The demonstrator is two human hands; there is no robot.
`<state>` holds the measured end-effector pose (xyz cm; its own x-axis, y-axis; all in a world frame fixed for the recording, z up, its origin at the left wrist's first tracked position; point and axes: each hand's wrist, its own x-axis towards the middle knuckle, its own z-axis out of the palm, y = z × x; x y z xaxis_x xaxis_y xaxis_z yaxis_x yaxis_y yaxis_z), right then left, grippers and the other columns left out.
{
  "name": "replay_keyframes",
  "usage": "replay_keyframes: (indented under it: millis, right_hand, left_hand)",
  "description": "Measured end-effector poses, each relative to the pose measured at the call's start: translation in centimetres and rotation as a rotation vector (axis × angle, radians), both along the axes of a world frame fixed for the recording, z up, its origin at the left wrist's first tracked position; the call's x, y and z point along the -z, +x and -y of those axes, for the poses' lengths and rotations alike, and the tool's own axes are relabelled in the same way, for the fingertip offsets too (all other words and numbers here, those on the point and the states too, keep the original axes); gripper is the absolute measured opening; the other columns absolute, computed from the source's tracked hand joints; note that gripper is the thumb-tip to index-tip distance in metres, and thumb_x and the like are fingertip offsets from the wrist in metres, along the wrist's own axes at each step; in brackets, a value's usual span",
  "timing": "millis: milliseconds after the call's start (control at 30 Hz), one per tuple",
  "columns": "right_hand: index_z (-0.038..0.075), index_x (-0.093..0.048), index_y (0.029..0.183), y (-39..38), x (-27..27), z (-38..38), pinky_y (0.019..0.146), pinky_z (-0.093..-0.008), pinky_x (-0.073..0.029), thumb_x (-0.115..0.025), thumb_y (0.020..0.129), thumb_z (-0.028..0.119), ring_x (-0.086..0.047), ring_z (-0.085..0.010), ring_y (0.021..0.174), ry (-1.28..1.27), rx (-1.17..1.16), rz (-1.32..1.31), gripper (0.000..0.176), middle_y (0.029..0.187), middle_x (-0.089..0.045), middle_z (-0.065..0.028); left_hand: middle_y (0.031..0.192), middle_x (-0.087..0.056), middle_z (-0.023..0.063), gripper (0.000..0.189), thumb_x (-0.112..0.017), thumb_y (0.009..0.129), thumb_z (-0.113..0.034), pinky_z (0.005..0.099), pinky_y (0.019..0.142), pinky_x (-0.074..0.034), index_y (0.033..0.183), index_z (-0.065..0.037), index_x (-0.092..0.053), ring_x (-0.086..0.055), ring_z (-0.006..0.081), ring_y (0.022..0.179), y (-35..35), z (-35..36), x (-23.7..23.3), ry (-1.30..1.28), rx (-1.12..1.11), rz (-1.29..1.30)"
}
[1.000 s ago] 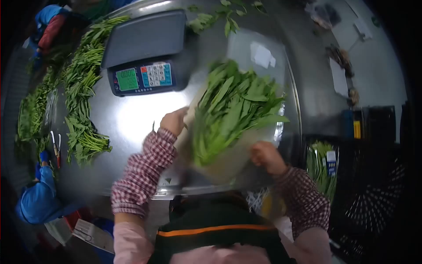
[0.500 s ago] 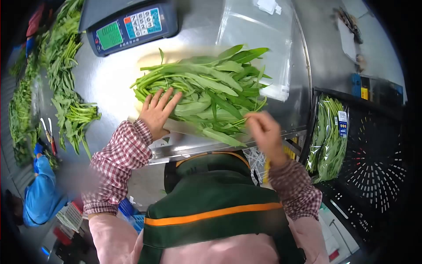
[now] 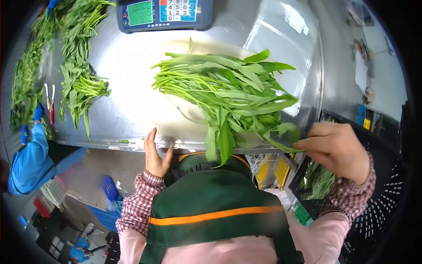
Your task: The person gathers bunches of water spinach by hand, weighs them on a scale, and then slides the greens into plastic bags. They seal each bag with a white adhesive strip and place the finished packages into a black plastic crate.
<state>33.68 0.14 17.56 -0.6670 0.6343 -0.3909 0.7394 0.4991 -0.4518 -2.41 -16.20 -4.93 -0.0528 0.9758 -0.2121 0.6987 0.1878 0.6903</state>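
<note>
A loose bunch of leafy greens (image 3: 224, 88) lies on a pale board (image 3: 176, 112) on the metal table, stems to the left, some leaves hanging over the front edge. My left hand (image 3: 156, 158) is at the table's front edge, below the stems, fingers apart and holding nothing. At the right end of the bunch, my right hand (image 3: 336, 147) pinches a leaf (image 3: 283, 143) between thumb and fingers.
A digital scale (image 3: 165, 15) stands at the back. Clear plastic bags (image 3: 281, 35) lie at the back right. More greens (image 3: 79, 66) and scissors (image 3: 50, 103) are on the left, near a co-worker in blue (image 3: 33, 152). A black crate (image 3: 378, 193) holds bagged greens (image 3: 318, 178).
My left hand has left the stems and drawn back to the table edge. My right hand has moved right, with a leaf in its fingers. The view has shifted.
</note>
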Motion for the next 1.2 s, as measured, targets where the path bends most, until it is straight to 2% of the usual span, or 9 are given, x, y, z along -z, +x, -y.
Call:
replay_keyframes:
  millis: [67, 233, 400, 567, 800, 833, 1000, 1100, 1200]
  right_hand:
    - [0.004, -0.061, 0.071, -1.4, 0.4, 0.5, 0.052, -0.0322, -0.044, -0.060, 0.058, 0.004, -0.057, -0.0232, 0.068, 0.334, -0.125, 0.239, 0.013, 0.077, -0.057, -0.0068]
    - [0.003, -0.059, 0.070, -5.4, -3.6, -2.4, 0.059, -0.0338, -0.045, -0.057, 0.058, 0.006, -0.055, -0.0253, 0.074, 0.655, -0.292, 0.030, 0.013, 0.082, -0.056, -0.0111]
    - [0.011, -0.052, 0.112, -11.9, 9.4, -7.8, 0.083, -0.0340, -0.044, -0.057, 0.068, -0.001, -0.050, -0.0256, 0.104, 0.443, -0.724, -0.245, 0.046, 0.126, -0.045, -0.0112]
    - [0.005, -0.042, 0.127, -7.7, 21.7, -18.2, 0.095, -0.0374, -0.038, -0.052, 0.084, 0.029, -0.044, -0.0339, 0.114, 0.173, 0.004, -0.083, 0.051, 0.130, -0.039, -0.0207]
    - [-0.004, -0.048, 0.121, -10.6, 20.4, -14.4, 0.098, -0.0404, -0.033, -0.036, 0.080, 0.067, -0.042, -0.0360, 0.117, -0.614, 0.375, 0.251, 0.083, 0.117, -0.049, -0.0282]
    - [-0.004, -0.041, 0.126, -11.3, 19.6, -14.0, 0.095, -0.0391, -0.038, -0.039, 0.078, 0.068, -0.049, -0.0365, 0.109, -0.556, 0.110, 0.068, 0.087, 0.115, -0.049, -0.0287]
    - [-0.002, -0.045, 0.102, -12.7, 20.7, -6.9, 0.078, -0.0387, -0.045, -0.059, 0.081, 0.034, -0.059, -0.0343, 0.090, -0.127, 0.270, 0.069, 0.044, 0.092, -0.059, -0.0254]
    - [-0.001, -0.040, 0.119, -12.7, 19.8, -3.3, 0.079, -0.0365, -0.045, -0.062, 0.078, 0.033, -0.057, -0.0338, 0.091, -0.228, 0.489, -0.303, 0.057, 0.099, -0.056, -0.0242]
    - [0.003, -0.032, 0.129, -14.2, 19.1, -0.4, 0.084, -0.0350, -0.042, -0.064, 0.075, 0.027, -0.052, -0.0336, 0.102, 0.061, 0.099, -0.223, 0.067, 0.111, -0.050, -0.0241]
  left_hand:
    - [0.130, -0.031, 0.0196, 0.070, -0.064, 0.071, -0.005, 0.0411, 0.092, -0.038, 0.132, -0.004, -0.029, -0.038, 0.0329, 0.115, 0.7, 1.4, 0.9, -0.087, -0.299, 0.126]
    - [0.128, -0.036, 0.0213, 0.058, -0.047, 0.083, 0.002, 0.0347, 0.087, -0.046, 0.134, 0.000, -0.021, -0.048, 0.0275, 0.110, 1.1, 2.0, 2.8, -0.307, -0.819, 0.917]
    - [0.130, -0.035, 0.0226, 0.057, -0.039, 0.080, 0.010, 0.0390, 0.096, -0.040, 0.133, 0.003, -0.019, -0.040, 0.0311, 0.119, 3.8, 0.4, 3.9, -0.624, -0.970, 1.427]
    - [0.129, -0.038, 0.0196, 0.050, -0.040, 0.080, 0.013, 0.0397, 0.097, -0.039, 0.128, 0.003, -0.029, -0.041, 0.0277, 0.119, 4.7, 0.9, 6.5, -0.525, -0.875, 1.697]
    - [0.117, -0.050, 0.0128, 0.046, -0.051, 0.085, 0.001, 0.0313, 0.087, -0.048, 0.128, 0.000, -0.034, -0.055, 0.0196, 0.102, 6.6, -3.0, 7.2, -0.536, -0.708, 1.881]
    - [0.116, -0.052, 0.0107, 0.041, -0.051, 0.086, 0.000, 0.0323, 0.087, -0.048, 0.125, -0.001, -0.039, -0.055, 0.0189, 0.102, 6.8, -4.1, 6.6, -0.530, -0.639, 1.883]
    - [0.119, -0.044, 0.0100, 0.053, -0.063, 0.082, -0.016, 0.0488, 0.090, -0.040, 0.121, -0.008, -0.028, -0.047, 0.0232, 0.108, 8.6, -8.7, 3.3, -0.634, -0.786, 1.570]
    - [0.122, -0.042, 0.0103, 0.060, -0.064, 0.080, -0.017, 0.0485, 0.089, -0.041, 0.123, -0.009, -0.023, -0.047, 0.0234, 0.109, 8.6, -10.6, 3.5, -0.742, -0.857, 1.473]
    - [0.120, -0.042, 0.0120, 0.056, -0.056, 0.083, -0.015, 0.0478, 0.080, -0.046, 0.128, -0.008, -0.023, -0.048, 0.0253, 0.107, 8.8, -11.3, 2.3, -0.727, -0.885, 1.280]
